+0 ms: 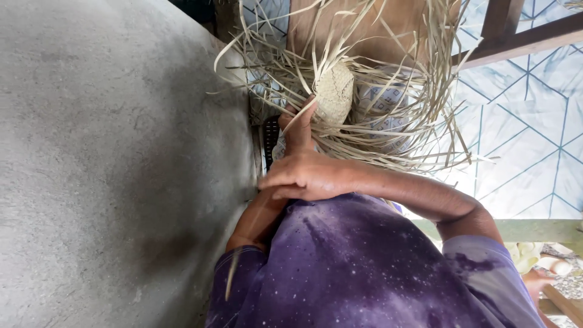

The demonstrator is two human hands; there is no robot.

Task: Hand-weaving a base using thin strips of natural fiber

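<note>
Only a small, rounded, tightly plaited pale straw patch (333, 92) looks finished, while many loose dry straw strips (388, 130) fan unwoven around that patch, just above two overlapping hands, right hand (303, 176) draped over left hand (299, 130), whose fingers pinch strips beside it.

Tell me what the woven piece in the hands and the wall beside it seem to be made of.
The woven piece looks like dried palm or straw strips, pale tan and matte, plaited tightly, with loose strips fanning out unwoven. The wall looks like bare cement or plaster: grey, rough, mottled, unpainted. The right hand and left hand work close to the weave.
</note>
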